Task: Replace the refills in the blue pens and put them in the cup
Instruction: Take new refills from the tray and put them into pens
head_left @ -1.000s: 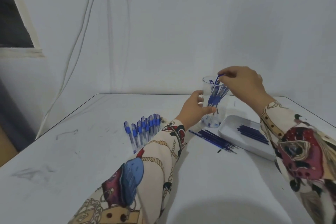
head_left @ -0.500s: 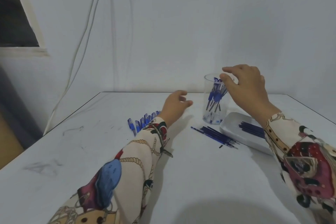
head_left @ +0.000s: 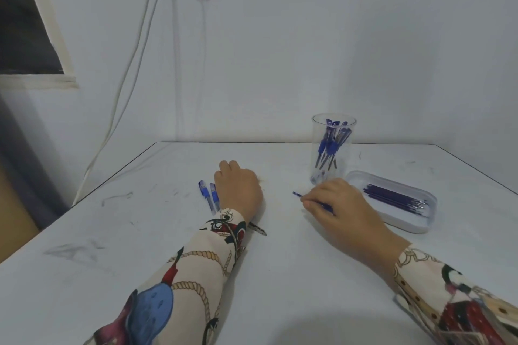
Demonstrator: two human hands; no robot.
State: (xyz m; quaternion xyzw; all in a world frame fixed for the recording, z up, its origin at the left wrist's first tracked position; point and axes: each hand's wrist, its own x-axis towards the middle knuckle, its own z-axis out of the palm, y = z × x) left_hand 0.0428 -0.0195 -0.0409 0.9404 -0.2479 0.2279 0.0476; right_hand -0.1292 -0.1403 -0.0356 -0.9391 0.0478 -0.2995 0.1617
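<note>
Resting on the white table (head_left: 84,274), the left hand (head_left: 238,190) lies knuckles-up over the row of blue pens (head_left: 208,196) — two pens show just left of it, the rest are hidden under the hand and sleeve. Its fingers are curled down out of sight, so I cannot tell whether they hold a pen.

Right hand (head_left: 340,211) is low on the table in front of the cup (head_left: 333,148), fingers bunched together around a thin blue refill (head_left: 297,194); the refill's end pokes out to the left past the fingertips. Looks like a pinch grip, though the fingertips are partly hidden.

Clear cup stands upright near the table's far edge, several blue pens inside, leaning. Just right of it — a white tray (head_left: 414,224) with a bundle of dark blue refills (head_left: 395,199) lying in it.
</note>
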